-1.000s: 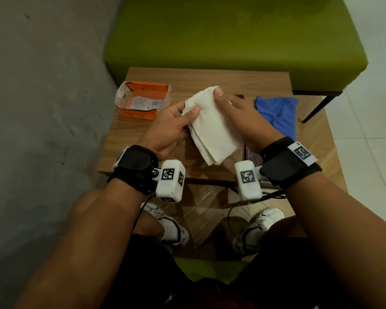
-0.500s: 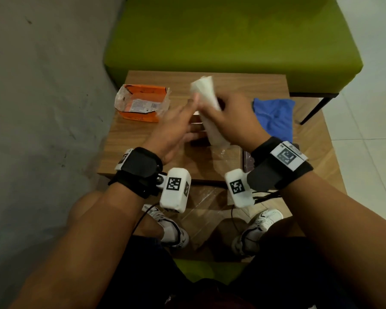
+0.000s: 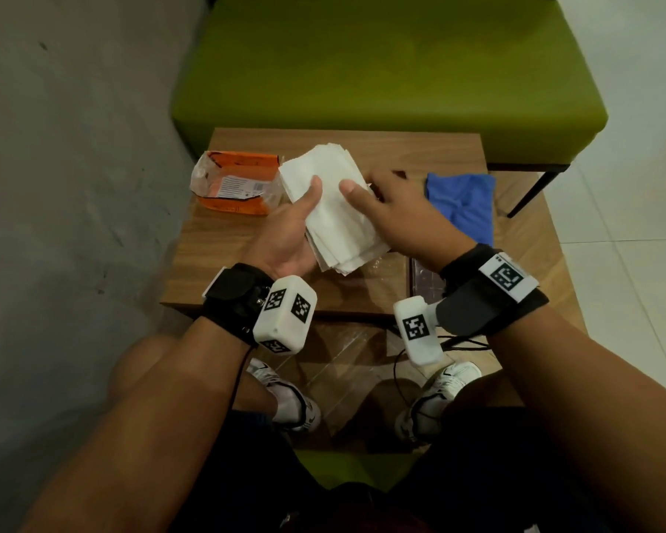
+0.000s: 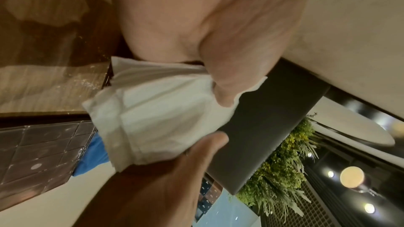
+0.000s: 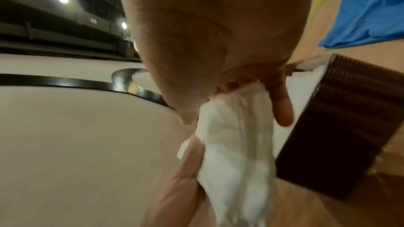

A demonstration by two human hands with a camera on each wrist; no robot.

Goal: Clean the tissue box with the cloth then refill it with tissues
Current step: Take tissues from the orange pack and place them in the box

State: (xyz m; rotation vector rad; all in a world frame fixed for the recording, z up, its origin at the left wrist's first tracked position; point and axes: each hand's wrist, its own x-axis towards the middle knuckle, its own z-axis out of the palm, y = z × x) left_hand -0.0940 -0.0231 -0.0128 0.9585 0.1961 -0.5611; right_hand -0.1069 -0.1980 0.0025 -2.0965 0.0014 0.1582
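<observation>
Above the middle of the wooden table [image 3: 224, 263] I hold a stack of white tissues [image 3: 331, 213]. My left hand [image 3: 297, 228] grips its left side, thumb on top and fingers beneath. My right hand [image 3: 385, 201] pinches its right edge with the thumb on top. Both wrist views show the tissues [image 4: 157, 118] [image 5: 236, 144] clamped between thumbs and fingers. The dark brown ribbed tissue box [image 5: 341, 127] stands open just beyond my right hand with white tissue inside; in the head view the hand hides most of it. The blue cloth [image 3: 462, 201] lies crumpled to the right.
An opened orange tissue packet [image 3: 235, 186] lies at the table's back left. A dark glossy tiled panel [image 3: 423, 278] lies under my right wrist. A green bench [image 3: 381, 71] stands behind the table, a grey wall on the left, and my feet below the front edge.
Half a second ago my right hand held the tissues bunched and upright while the left hand was off them. Now the stack lies flat and both hands hold it.
</observation>
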